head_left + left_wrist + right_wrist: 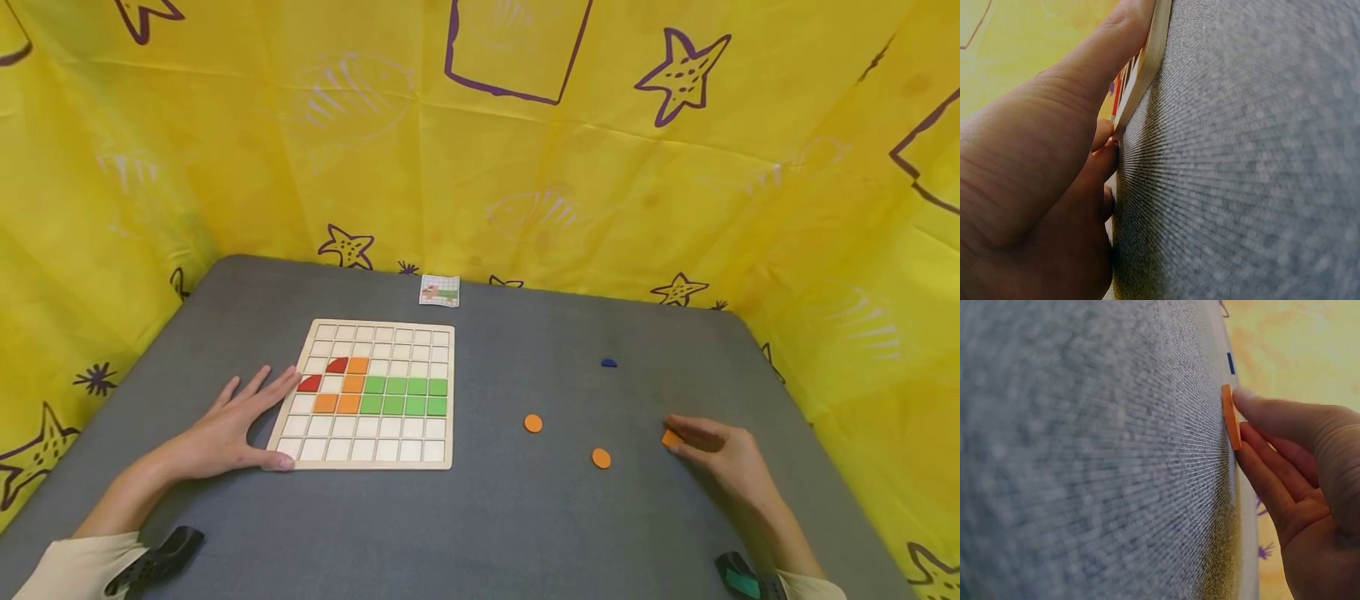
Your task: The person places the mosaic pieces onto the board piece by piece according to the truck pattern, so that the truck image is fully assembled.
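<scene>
My left hand (225, 429) rests with spread fingers along the left side of a wooden grid board (452, 358), its thumb on the near left corner. In the left wrist view, the thumb (1116, 44) lies over the board's pale edge (1159, 37). Set in the board are several green squares (393, 405), several orange squares (358, 366) and two red quarter-round pieces (309, 383). On the right, my right hand (723, 458) pinches an orange tile (1230, 419) between thumb and fingers, close over the grey table.
Two orange discs (533, 423) lie between the board and my right hand. Farther back sits a small dark blue half-round piece (609, 363). A small printed picture card (439, 291) lies behind the board. Yellow patterned cloth (525, 167) surrounds the grey table (480, 533).
</scene>
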Available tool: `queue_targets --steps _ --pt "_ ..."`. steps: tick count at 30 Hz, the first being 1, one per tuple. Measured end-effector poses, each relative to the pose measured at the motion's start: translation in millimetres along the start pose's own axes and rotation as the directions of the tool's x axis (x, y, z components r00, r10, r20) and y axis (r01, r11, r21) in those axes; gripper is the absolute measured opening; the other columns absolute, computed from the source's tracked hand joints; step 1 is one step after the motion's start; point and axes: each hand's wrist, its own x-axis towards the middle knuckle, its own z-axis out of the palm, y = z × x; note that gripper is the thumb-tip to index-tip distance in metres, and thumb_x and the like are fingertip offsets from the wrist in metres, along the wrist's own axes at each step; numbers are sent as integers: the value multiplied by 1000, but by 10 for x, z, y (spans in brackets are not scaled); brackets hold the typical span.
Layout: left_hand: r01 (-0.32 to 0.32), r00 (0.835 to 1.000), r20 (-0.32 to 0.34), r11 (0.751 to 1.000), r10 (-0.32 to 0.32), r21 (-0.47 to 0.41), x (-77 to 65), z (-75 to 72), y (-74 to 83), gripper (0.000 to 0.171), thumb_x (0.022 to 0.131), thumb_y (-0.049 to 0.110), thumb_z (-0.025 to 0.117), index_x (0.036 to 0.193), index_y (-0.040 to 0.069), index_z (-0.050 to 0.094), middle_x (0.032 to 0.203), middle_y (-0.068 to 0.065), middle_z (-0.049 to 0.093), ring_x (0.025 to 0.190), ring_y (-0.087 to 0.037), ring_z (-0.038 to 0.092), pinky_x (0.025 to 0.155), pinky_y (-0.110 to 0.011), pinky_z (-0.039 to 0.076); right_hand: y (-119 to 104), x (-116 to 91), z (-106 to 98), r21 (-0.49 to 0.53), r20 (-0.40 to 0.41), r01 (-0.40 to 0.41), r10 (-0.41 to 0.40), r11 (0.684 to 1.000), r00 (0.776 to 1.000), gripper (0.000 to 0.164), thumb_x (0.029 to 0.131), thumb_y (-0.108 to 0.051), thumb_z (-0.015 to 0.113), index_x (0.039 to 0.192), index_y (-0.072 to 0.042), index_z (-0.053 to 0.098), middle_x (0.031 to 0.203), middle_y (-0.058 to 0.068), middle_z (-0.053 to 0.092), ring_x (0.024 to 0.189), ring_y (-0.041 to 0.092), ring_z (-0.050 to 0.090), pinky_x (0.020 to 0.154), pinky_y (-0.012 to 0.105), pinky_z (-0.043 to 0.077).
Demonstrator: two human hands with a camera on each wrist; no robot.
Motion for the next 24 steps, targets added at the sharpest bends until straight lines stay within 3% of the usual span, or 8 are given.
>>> queue_targets --steps 10,24 --pt "14 1000 -2 1000 -14 -5 -15 -14 -10 116 70 52 83 158 13 18 161 -19 19 147 -45 0 113 -55 -17 -28 1 27 -19 1 113 -113 993 994 39 79 -5 81 117 -3 71 109 17 72 92 0 68 74 12 52" --pt "12 1000 1 1000 -12 0 0 -13 1 116 70 51 84 158 13 18 161 -19 19 147 -45 0 113 -56 -17 -181 173 168 7 21 126 -126 992 992 36 80 -7 80 115 -3 72 108 14 73 93 5 70 76 14 53"
